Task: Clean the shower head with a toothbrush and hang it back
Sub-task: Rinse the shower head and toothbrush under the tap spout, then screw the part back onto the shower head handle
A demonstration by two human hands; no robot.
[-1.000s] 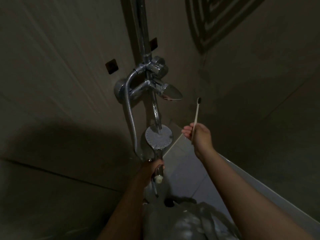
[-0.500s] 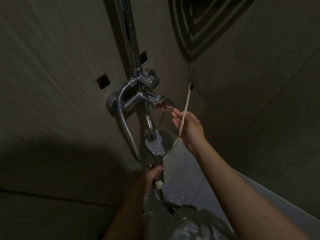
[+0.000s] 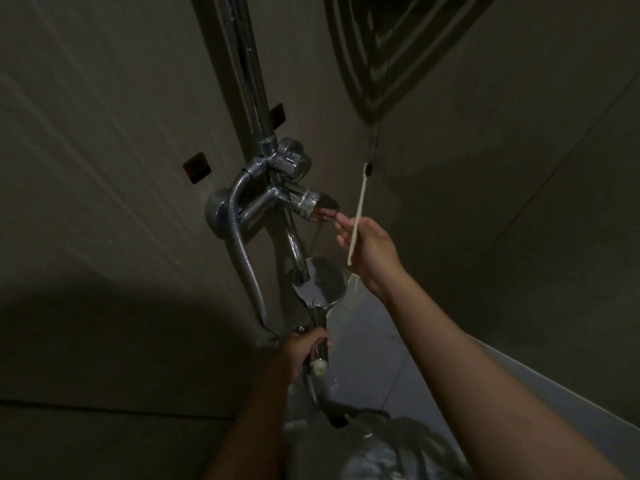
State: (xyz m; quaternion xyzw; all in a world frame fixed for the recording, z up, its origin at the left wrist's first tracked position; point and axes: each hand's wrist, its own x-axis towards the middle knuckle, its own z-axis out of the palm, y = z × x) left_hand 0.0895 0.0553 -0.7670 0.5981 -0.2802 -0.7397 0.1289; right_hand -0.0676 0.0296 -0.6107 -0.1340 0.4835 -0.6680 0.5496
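The chrome shower head (image 3: 320, 282) faces up at me below the tap, its round face wet and shiny. My left hand (image 3: 304, 351) grips its handle low in the middle of the view. My right hand (image 3: 370, 247) holds a pale toothbrush (image 3: 358, 216) upright, dark bristles at the top. That hand's fingertips reach out to the flat lever of the chrome mixer tap (image 3: 311, 202) and seem to touch it. The spout of the tap hangs just above the shower head.
A vertical chrome riser pipe (image 3: 249, 71) runs up the tiled wall. A ribbed metal hose (image 3: 242, 258) loops from the tap down to the handle. Pale floor tiles (image 3: 367, 344) and a white ledge (image 3: 540, 393) lie at lower right. The room is dim.
My right hand rose from beside the shower head up to the tap lever, carrying the toothbrush. The shower head stayed under the spout in my left hand.
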